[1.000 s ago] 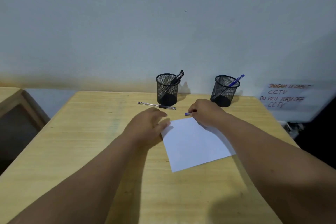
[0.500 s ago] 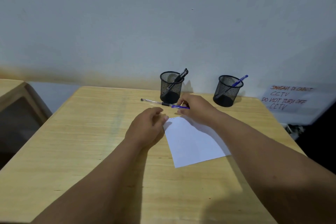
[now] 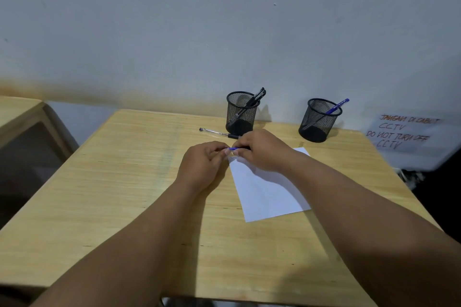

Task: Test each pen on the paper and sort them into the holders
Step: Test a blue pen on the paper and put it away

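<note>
A blue pen [image 3: 232, 149] lies level between my two hands, just above the far corner of the white paper [image 3: 268, 193]. My right hand [image 3: 262, 151] grips its body and my left hand [image 3: 203, 161] pinches its left end. Most of the pen is hidden by my fingers. A black pen [image 3: 219, 133] lies on the wooden table [image 3: 139, 182] in front of the left mesh holder [image 3: 241, 112], which has black pens in it. The right mesh holder [image 3: 319, 119] has one blue pen in it.
A handwritten CCTV notice [image 3: 401, 133] hangs on the wall to the right of the table. Another wooden table [image 3: 17, 109] stands at the far left. The wall runs right behind both holders.
My right hand has brought the blue pen back from near the left holder toward the paper's corner. My left hand has left the paper's edge and taken the pen's end.
</note>
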